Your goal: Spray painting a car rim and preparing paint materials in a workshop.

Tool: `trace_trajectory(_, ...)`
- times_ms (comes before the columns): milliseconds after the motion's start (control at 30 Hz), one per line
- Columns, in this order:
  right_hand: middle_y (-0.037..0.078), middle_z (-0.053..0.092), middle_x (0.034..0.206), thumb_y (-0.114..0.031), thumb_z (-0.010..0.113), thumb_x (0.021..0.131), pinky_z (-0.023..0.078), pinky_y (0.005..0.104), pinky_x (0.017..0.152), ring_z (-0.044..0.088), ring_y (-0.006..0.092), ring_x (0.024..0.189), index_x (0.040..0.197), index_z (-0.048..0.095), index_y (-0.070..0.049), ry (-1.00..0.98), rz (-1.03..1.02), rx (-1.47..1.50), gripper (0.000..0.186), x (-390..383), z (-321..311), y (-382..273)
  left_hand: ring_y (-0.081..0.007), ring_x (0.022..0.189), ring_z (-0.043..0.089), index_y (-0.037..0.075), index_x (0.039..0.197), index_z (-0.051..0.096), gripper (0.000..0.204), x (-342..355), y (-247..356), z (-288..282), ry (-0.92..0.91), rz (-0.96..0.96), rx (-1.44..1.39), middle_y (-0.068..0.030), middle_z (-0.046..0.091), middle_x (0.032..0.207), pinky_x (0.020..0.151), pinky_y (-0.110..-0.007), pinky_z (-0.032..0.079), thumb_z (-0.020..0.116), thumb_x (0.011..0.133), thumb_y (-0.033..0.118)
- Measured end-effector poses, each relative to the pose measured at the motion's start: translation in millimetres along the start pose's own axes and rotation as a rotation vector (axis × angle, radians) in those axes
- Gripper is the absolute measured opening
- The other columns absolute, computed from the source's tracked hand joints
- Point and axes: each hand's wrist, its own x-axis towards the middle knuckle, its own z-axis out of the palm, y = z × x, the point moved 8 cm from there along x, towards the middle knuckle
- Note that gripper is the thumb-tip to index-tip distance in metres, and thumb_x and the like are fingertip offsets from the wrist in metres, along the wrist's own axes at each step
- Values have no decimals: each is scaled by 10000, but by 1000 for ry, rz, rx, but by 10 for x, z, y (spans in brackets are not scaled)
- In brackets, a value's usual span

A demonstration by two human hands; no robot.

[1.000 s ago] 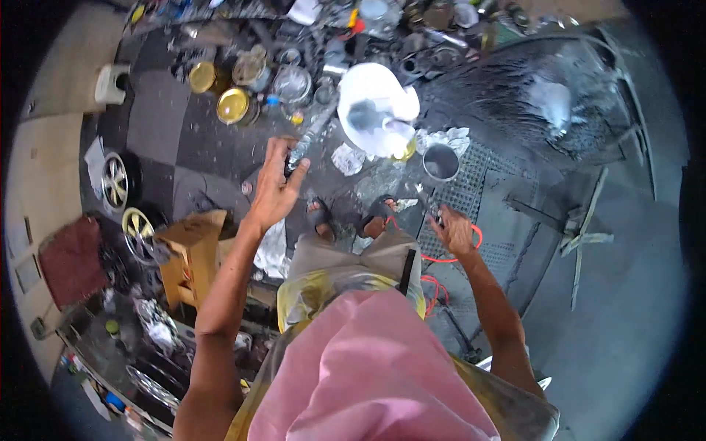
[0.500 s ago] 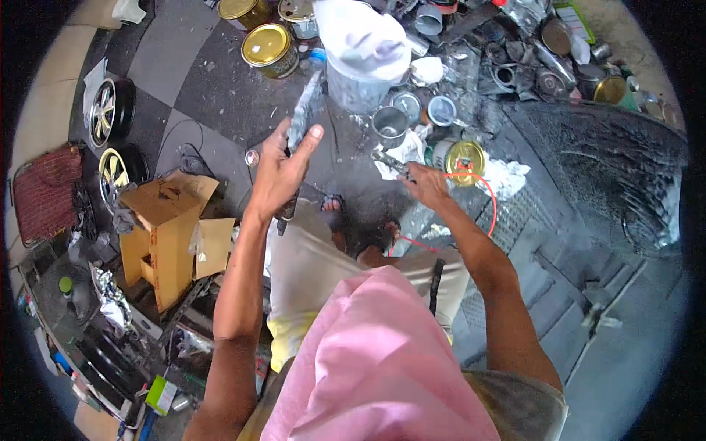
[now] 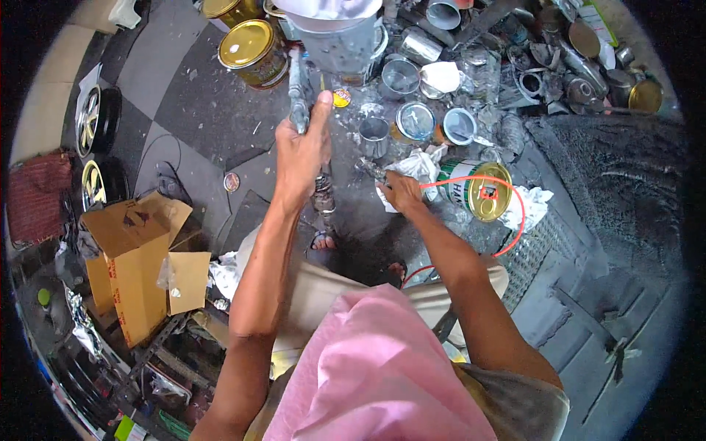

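Note:
My left hand [image 3: 300, 162] grips a long, grey, paint-caked tool [image 3: 298, 95], held upright in the picture; its dark lower part shows beneath my fingers. The tool's top is near a cloudy plastic bucket [image 3: 331, 48] topped with white material. My right hand [image 3: 404, 192] is closed on a small dirty metal air tool [image 3: 371, 169], with a red hose [image 3: 518, 202] running from it. Beside that hand are a grey metal cup [image 3: 373, 134], crumpled white paper [image 3: 426, 160] and a green-and-gold tin [image 3: 487, 197].
Gold-lidded cans [image 3: 243, 44], cups [image 3: 458, 125] and heaped dirty containers [image 3: 581, 81] line the far floor. On the left are wheel rims [image 3: 92, 121], an open cardboard box [image 3: 136, 272] and a red mat [image 3: 40, 195]. A dark, coated panel [image 3: 610, 191] lies at right.
The view has shifted, bringing the cans and cups nearer, and my knees look more bent. Both hands have moved up the picture, the right one inward beside the cups, each still holding its tool.

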Motion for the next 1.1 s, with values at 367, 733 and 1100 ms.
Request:
trace_trajectory(367,171,731,1121,-565,673,916,544,516,903,706,388,1031,1212,665,-83,-166,31,-109,565,154,244,499,-69,502,348,158,762,506,392,87,-155,360,-58,60,-105,70,365,616,459,-271,285,663,1007,421)
trace_trajectory(733,204,661,1074,-250,716,916,510,525,902,642,444,1026,1261,536,-33,164,-403,275,446,-656,-1340,-324,-88,486,341,154,786,479,444,372,-226,443,-42,135,-227,60,342,609,454,-286,304,652,994,505)
trace_trajectory(1100,130,685,1064,-351,692,943,567,454,728,705,316,867,1489,496,-176,438,-382,57,606,-666,-1596,-380,-91,548,356,110,897,576,410,595,-164,210,17,159,-316,47,392,695,493,-282,299,645,999,501)
